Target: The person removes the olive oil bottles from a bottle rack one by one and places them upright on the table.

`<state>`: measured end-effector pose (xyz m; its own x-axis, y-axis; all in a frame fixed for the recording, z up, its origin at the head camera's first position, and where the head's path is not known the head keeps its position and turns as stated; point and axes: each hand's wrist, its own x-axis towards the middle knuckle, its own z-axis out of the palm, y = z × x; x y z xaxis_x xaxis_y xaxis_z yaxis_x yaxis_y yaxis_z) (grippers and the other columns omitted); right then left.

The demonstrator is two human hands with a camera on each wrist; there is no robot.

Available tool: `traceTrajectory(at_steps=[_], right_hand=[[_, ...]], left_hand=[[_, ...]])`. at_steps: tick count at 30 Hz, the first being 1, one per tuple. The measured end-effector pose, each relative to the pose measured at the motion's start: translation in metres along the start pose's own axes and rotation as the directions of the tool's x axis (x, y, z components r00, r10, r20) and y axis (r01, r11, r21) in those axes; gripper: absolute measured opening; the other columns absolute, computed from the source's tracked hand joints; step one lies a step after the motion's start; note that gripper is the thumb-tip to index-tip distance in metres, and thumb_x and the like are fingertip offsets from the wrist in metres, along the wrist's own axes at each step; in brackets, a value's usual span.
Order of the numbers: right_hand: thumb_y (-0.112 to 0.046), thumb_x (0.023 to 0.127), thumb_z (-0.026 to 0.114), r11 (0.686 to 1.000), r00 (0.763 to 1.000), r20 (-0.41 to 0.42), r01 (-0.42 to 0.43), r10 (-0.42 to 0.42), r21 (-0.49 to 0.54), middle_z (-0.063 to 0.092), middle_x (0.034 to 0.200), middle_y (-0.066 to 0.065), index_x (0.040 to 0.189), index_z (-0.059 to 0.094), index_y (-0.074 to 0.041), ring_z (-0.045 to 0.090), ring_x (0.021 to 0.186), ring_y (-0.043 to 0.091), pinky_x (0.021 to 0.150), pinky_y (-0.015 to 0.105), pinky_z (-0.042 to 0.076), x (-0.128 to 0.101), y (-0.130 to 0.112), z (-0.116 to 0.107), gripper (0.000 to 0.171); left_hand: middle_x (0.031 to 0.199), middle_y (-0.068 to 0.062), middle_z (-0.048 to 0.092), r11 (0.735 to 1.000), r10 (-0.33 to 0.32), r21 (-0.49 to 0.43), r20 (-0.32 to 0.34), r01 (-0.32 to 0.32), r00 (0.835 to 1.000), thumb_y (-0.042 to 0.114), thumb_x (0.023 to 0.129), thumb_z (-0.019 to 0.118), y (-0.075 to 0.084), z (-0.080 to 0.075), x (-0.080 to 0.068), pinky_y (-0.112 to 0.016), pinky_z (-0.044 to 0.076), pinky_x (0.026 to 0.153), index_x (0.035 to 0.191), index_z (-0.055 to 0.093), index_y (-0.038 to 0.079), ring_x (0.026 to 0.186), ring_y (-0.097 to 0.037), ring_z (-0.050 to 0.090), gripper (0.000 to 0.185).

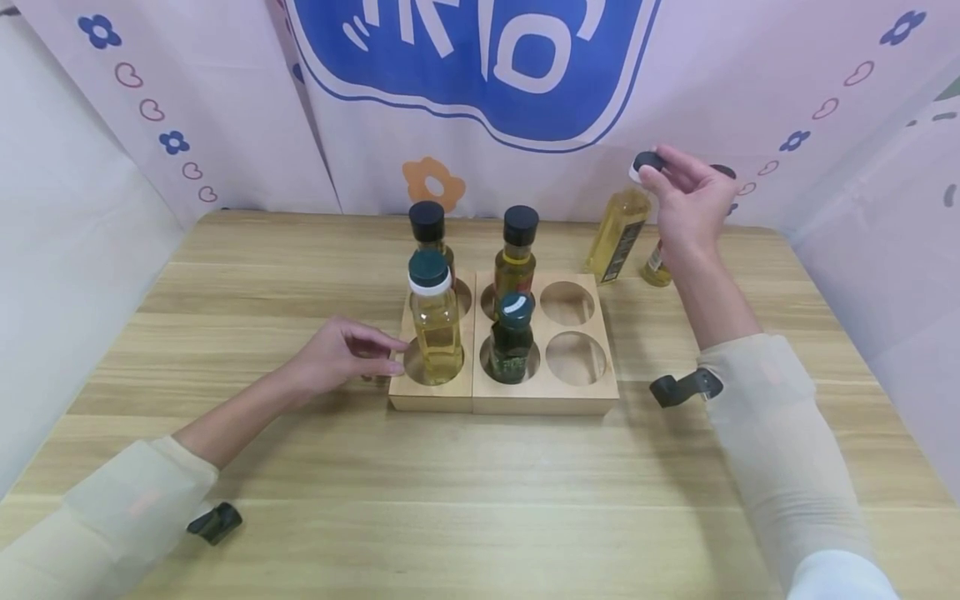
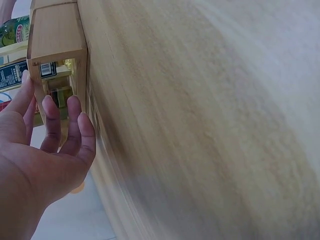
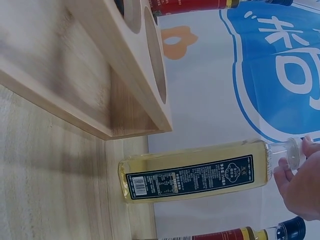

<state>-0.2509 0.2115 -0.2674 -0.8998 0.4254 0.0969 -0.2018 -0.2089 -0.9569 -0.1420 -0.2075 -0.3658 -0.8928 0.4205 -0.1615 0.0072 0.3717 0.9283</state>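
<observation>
My right hand (image 1: 693,196) pinches the black cap of a square clear bottle of pale yellow oil (image 1: 618,229), tilted to the right of the rack. The bottle's dark label faces the right wrist camera. My left hand (image 1: 337,358) has its thumb and index finger at the left edge of the wooden rack (image 1: 543,404), other fingers loosely bent before its open end (image 2: 57,85). Standing in the rack's holes are a green-capped yellow oil bottle (image 1: 437,325), a small dark green bottle (image 1: 512,346) and two black-capped bottles, one behind each.
Beside the right hand stands another black-capped oil bottle (image 1: 657,268), partly hidden by it. The rack's two right holes (image 1: 576,358) hold nothing. A white printed cloth (image 1: 360,167) hangs along the back of the wooden table (image 1: 465,500).
</observation>
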Motion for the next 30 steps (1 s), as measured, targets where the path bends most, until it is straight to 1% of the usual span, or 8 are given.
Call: traceTrajectory(at_steps=[6, 12, 25, 30], right_hand=[[0.006, 0.086, 0.080, 1.000, 1.000, -0.001, 0.015, -0.015, -0.012, 0.074, 0.122, 0.013, 0.122, 0.073, -0.001, 0.073, 0.108, 0.016, 0.094, 0.019, 0.056, 0.0003, 0.0004, 0.0001, 0.038], [0.005, 0.086, 0.080, 1.000, 1.000, -0.003, -0.005, 0.005, -0.013, 0.073, 0.125, 0.014, 0.124, 0.072, -0.002, 0.073, 0.110, 0.015, 0.093, 0.018, 0.055, 0.0007, 0.0005, -0.0001, 0.039], [0.004, 0.087, 0.080, 1.000, 1.000, 0.006, -0.004, 0.004, -0.028, 0.072, 0.128, 0.013, 0.127, 0.071, -0.001, 0.072, 0.112, 0.014, 0.094, 0.017, 0.054, 0.0016, 0.0008, -0.0001, 0.041], [0.003, 0.087, 0.081, 0.999, 1.000, 0.010, 0.004, -0.004, -0.049, 0.072, 0.127, 0.013, 0.127, 0.071, -0.001, 0.072, 0.112, 0.014, 0.095, 0.017, 0.054, 0.0017, 0.0013, -0.0007, 0.042]], left_hand=[[0.119, -0.021, 0.073, 1.000, 0.010, 0.004, 0.001, -0.010, 1.000, 0.005, 0.087, 0.083, -0.0006, -0.0005, 0.0001, -0.030, 0.062, 0.073, 0.116, 0.074, -0.006, 0.085, -0.014, 0.073, 0.033], [0.119, -0.021, 0.073, 1.000, 0.002, 0.001, 0.002, -0.002, 1.000, 0.005, 0.086, 0.084, 0.0003, -0.0002, 0.0000, -0.031, 0.062, 0.075, 0.117, 0.073, -0.006, 0.086, -0.014, 0.073, 0.034], [0.118, -0.022, 0.074, 1.000, 0.007, -0.002, 0.004, -0.007, 1.000, 0.003, 0.086, 0.083, 0.0000, 0.0001, 0.0007, -0.030, 0.062, 0.074, 0.117, 0.073, -0.008, 0.086, -0.013, 0.073, 0.034], [0.118, -0.023, 0.073, 1.000, 0.012, -0.006, 0.006, -0.012, 1.000, 0.002, 0.086, 0.083, 0.0000, 0.0001, 0.0007, -0.030, 0.062, 0.074, 0.117, 0.073, -0.008, 0.085, -0.014, 0.074, 0.034]])
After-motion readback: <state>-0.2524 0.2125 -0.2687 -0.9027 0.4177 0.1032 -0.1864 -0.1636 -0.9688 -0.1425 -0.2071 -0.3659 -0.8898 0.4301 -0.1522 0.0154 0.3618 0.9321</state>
